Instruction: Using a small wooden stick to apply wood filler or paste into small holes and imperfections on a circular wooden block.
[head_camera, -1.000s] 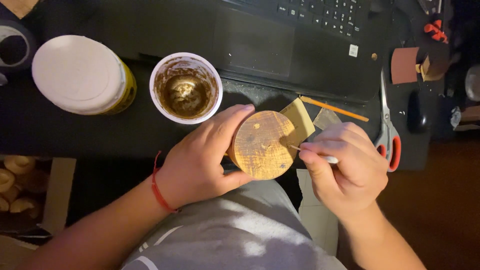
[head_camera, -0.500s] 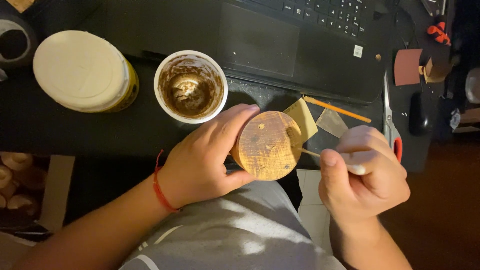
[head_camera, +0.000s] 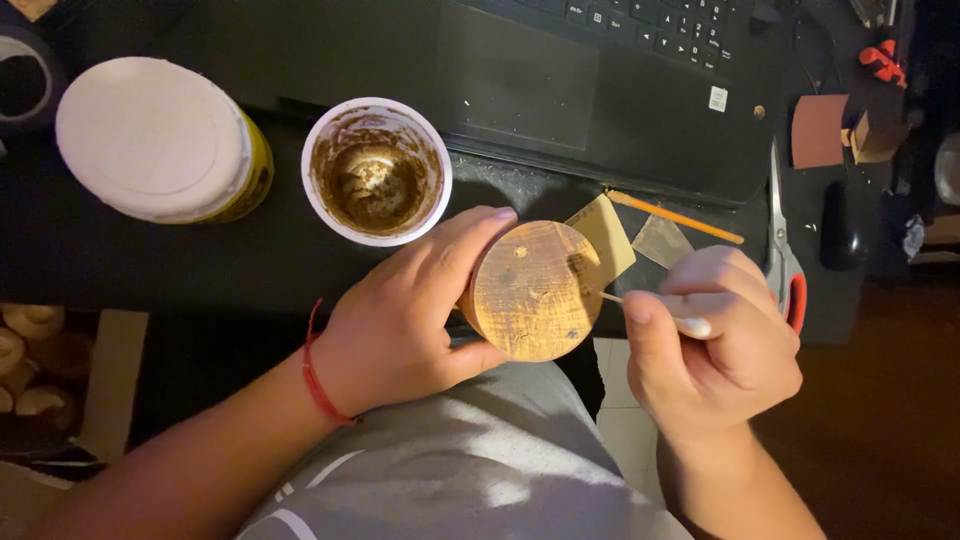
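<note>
My left hand grips a round wooden disc by its left edge, holding it flat-face up over my lap at the front edge of the black desk. My right hand pinches a thin stick with a white end, its tip touching the disc's right rim. A red cord circles my left wrist. Just beyond the disc stands a white cup with brown residue inside.
A large white-lidded yellow tub stands at the left. A black laptop fills the desk's back. A yellow paper square, a pencil, red-handled scissors and a computer mouse lie to the right.
My right hand has drawn back rightward off the disc's face, so the stick's tip now sits at the rim. My left hand keeps the disc nearly still.
</note>
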